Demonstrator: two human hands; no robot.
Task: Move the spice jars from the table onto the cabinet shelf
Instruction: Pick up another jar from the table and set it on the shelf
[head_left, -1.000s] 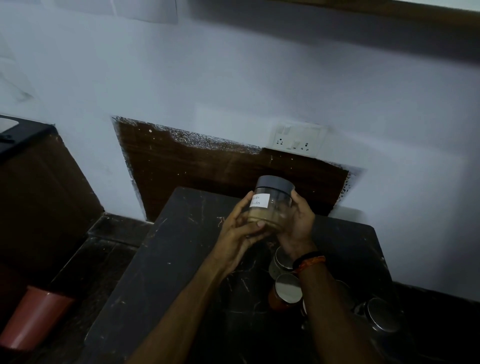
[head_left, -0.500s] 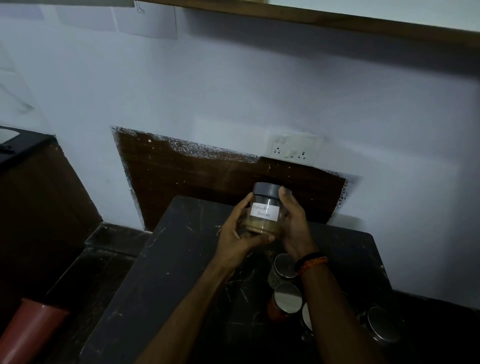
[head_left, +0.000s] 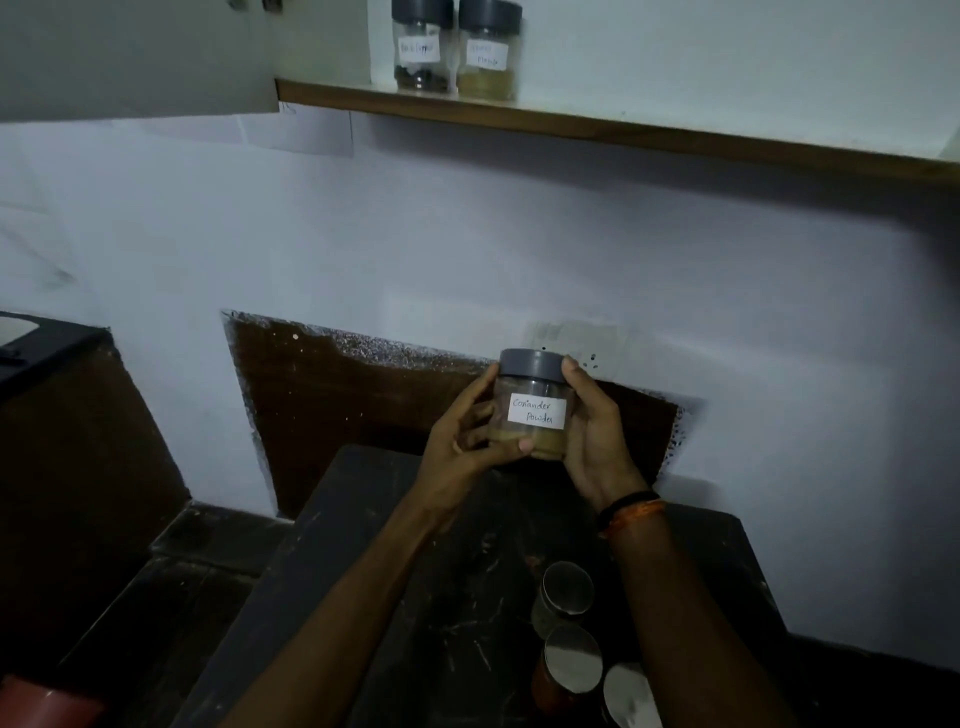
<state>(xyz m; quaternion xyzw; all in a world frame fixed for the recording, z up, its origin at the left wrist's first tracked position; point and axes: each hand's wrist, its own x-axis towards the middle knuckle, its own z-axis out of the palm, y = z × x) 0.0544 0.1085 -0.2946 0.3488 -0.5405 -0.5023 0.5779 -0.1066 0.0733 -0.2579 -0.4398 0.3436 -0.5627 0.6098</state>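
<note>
A clear spice jar (head_left: 535, 405) with a grey lid and a white label reading "Coriander Powder" is held upright above the far end of the dark table (head_left: 363, 597). My left hand (head_left: 462, 441) grips its left side and bottom, and my right hand (head_left: 597, 436) grips its right side. Three grey-lidded jars (head_left: 569, 660) stand on the table near my right forearm. Up on the wooden cabinet shelf (head_left: 623, 127) two labelled jars (head_left: 454, 49) stand side by side.
An open grey cabinet door (head_left: 135, 57) hangs at the upper left beside the shelf. A dark counter (head_left: 47, 343) is at the left, and a reddish bin (head_left: 36, 701) sits on the floor at the lower left. A wall socket (head_left: 576, 338) is behind the held jar.
The jar has turned upright with its label facing me, and both hands have lifted it away from the table. My view has tilted up, bringing the shelf and its two jars into sight.
</note>
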